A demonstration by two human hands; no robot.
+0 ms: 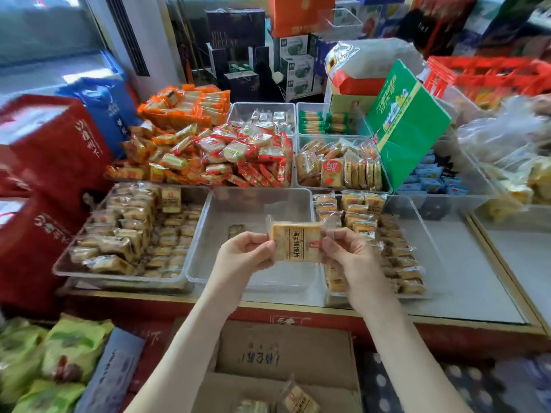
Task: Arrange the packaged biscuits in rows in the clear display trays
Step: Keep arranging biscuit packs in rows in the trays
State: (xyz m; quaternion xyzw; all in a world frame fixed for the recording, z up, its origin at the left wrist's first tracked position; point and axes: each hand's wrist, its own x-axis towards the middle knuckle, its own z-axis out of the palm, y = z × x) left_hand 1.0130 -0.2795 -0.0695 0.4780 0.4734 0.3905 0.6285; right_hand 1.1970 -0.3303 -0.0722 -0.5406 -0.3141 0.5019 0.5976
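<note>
A tan packaged biscuit point(295, 242) with dark lettering hangs in the air over the middle clear tray point(205, 222). My left hand point(245, 252) pinches its left wrapper edge and my right hand point(347, 255) pinches its right edge. That middle tray holds only one small biscuit packet point(236, 231) near its centre. The tray on its left point(64, 268) is packed with rows of similar biscuits. In the tray on its right point(423, 222), biscuit packs stand in rows along the left half.
An open cardboard box point(283, 356) with loose biscuit packs point(298, 400) sits below the counter edge. Further trays of orange, red and green snacks fill the back. Red bags point(56, 156) stand left, a green box point(408, 123) leans right, green packets point(50, 362) lie lower left.
</note>
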